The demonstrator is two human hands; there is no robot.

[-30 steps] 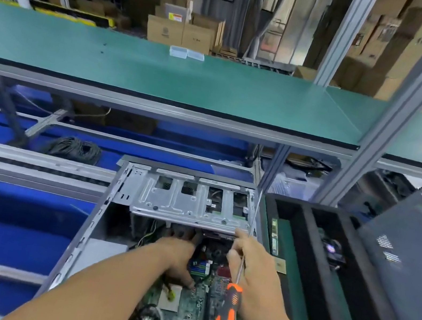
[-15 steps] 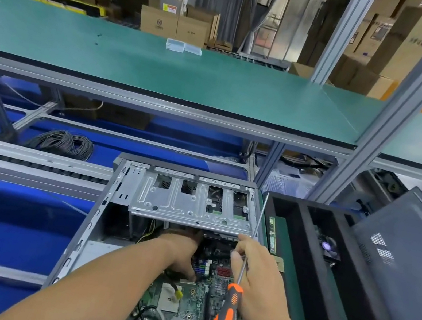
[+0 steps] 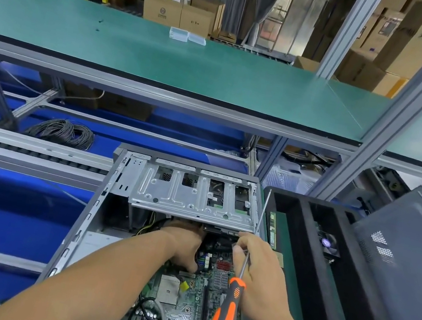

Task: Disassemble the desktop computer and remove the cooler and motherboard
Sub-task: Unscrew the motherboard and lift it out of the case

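Observation:
The open grey computer case point(image 3: 88, 211) lies flat in front of me, its silver drive cage point(image 3: 194, 199) across the far end. The green motherboard point(image 3: 189, 305) sits inside with a bare CPU socket point(image 3: 168, 290); no cooler stands on it. My left hand point(image 3: 183, 245) reaches down under the drive cage's edge, its fingers curled on something at the board that I cannot make out. My right hand point(image 3: 255, 272) grips an orange-and-black screwdriver point(image 3: 225, 317), shaft pointing up and away, handle toward me.
A black divided bin point(image 3: 326, 265) stands right of the case, with a small fan point(image 3: 326, 242) inside and a green memory stick point(image 3: 272, 230) at its left edge. A grey side panel point(image 3: 408, 265) leans at far right. A green shelf point(image 3: 164, 67) runs overhead; coiled cable point(image 3: 62, 131) lies back left.
The view has tilted down slightly. My left hand stays under the drive cage at the board, and my right hand has shifted a little with the screwdriver.

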